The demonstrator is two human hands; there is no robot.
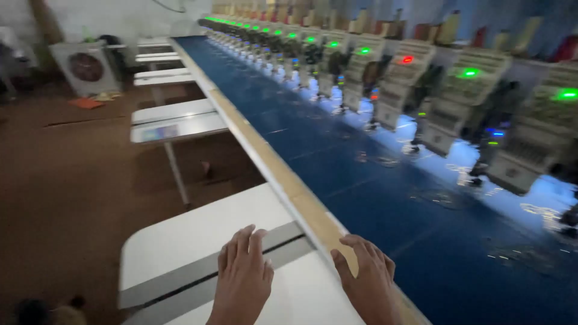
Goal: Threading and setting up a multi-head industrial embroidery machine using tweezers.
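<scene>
My left hand (242,278) lies flat, fingers spread and holding nothing, on a white table (192,238) that butts against the long wooden rail (289,189). My right hand (365,281) rests open on that rail, fingers draped over its edge, gripping nothing. Beyond the rail stretches dark blue fabric (361,198). Along the fabric's far side from the rail runs a row of embroidery heads (415,90), most showing green lights, one red.

A dim workshop with a brown floor (72,180), a pale back wall (120,18) and a fan unit (84,67).
</scene>
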